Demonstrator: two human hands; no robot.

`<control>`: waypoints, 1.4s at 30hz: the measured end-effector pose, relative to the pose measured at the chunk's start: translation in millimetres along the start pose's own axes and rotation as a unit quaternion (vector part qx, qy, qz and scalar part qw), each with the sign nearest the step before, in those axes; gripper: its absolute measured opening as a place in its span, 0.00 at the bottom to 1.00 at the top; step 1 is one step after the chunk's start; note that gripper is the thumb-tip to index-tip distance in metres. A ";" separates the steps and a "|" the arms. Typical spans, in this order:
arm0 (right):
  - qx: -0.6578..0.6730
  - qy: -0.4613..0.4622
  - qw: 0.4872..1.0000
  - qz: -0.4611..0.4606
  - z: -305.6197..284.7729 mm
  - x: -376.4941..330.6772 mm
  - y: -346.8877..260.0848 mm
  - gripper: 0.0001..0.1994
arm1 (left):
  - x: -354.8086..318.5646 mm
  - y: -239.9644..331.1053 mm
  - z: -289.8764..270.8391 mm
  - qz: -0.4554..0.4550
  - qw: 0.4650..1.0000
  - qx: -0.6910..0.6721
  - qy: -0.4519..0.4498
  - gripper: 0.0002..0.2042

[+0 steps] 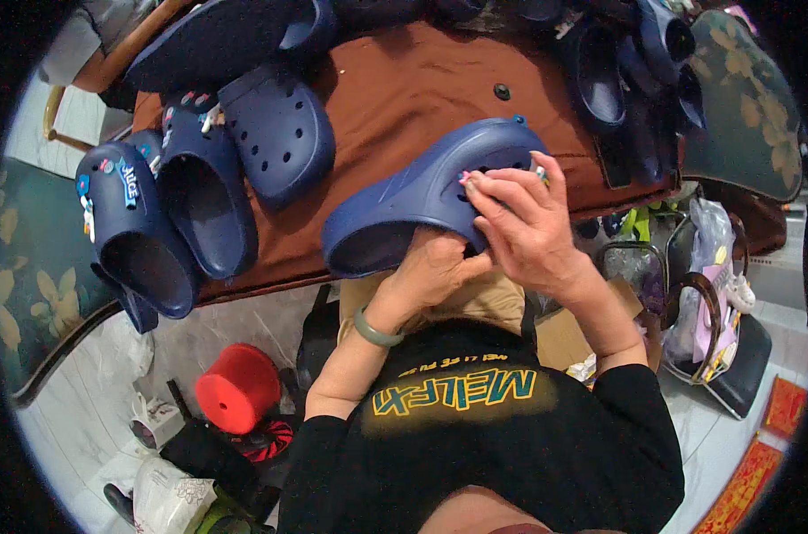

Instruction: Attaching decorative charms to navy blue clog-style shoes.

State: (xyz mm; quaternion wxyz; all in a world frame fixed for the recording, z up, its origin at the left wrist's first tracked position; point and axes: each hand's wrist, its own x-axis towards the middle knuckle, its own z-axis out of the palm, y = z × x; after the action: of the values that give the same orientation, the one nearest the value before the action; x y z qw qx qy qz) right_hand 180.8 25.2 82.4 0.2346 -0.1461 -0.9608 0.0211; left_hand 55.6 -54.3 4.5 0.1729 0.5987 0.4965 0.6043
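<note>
A navy clog (399, 196) is held on its side over the near edge of a brown cloth. My left hand (432, 267) reaches into its foot opening, fingers hidden inside, and grips the shoe. With thumb and fingers closed, my right hand (530, 227) pinches a small pink shoe charm (465, 177) at a hole in the clog's upper. A tiny blue charm (519, 119) shows at the clog's far edge. On the cloth beyond lies a small dark green round piece (502, 92).
Charm-covered navy clogs (137, 227) stand at the left beside a plain one (279, 133). More clogs (597, 76) crowd the far right. The brown cloth (404, 76) covers the work surface. Below are a red stool (237, 388) and a handled basket (711, 311) with bagged items.
</note>
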 end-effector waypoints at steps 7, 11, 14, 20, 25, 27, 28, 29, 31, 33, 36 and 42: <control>0.067 0.092 0.994 0.003 11.9 12.1 23.0 0.13 | 10.4 12.6 -18.7 -0.304 0.938 -0.134 -0.094 0.16; 0.079 0.259 0.950 0.154 9.9 16.0 106.3 0.04 | 41.7 12.5 -27.7 -0.362 0.905 -0.221 0.024 0.17; 0.220 0.173 0.920 0.275 35.8 -6.0 164.2 0.07 | 50.9 1.4 -33.2 -0.365 0.891 -0.265 0.053 0.17; 0.191 0.040 0.949 0.248 69.9 -34.3 163.7 0.09 | 51.8 -1.8 -33.1 -0.354 0.887 -0.291 0.057 0.14; 0.104 0.191 0.954 0.206 79.2 -35.8 144.7 0.07 | 40.3 -26.4 -33.1 -0.262 0.932 -0.222 0.115 0.15; 0.189 0.205 0.931 0.238 68.3 -30.1 118.0 0.07 | 40.4 -23.5 -30.5 -0.232 0.945 -0.198 0.116 0.16; 0.240 0.208 0.919 0.235 61.8 -24.8 101.1 0.07 | 33.1 -35.3 -38.8 -0.257 0.943 -0.198 0.080 0.14; 0.285 0.211 0.905 0.235 54.2 -21.8 85.2 0.07 | 34.1 -33.0 -38.8 -0.257 0.942 -0.199 0.081 0.14; 0.389 0.203 0.856 0.274 49.5 -16.9 53.5 0.07 | 38.3 -25.6 -37.3 -0.300 0.925 -0.223 0.068 0.14; 0.462 0.203 0.820 0.269 58.7 -13.9 35.7 0.06 | 41.5 -18.6 -33.3 -0.281 0.932 -0.213 0.079 0.13; 0.441 0.218 0.842 0.222 66.7 -6.2 22.3 0.06 | 42.4 -16.6 -30.9 -0.252 0.942 -0.201 0.091 0.16; 0.425 0.273 0.790 0.348 81.4 -2.1 7.8 0.05 | 47.0 -4.3 -29.4 -0.272 0.942 -0.183 0.066 0.14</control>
State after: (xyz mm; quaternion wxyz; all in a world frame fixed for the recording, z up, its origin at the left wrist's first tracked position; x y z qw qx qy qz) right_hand 147.6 34.3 8.2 0.5022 -0.3562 -0.6348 0.4669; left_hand 17.1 -26.2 33.1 0.4045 0.3573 0.5314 0.6529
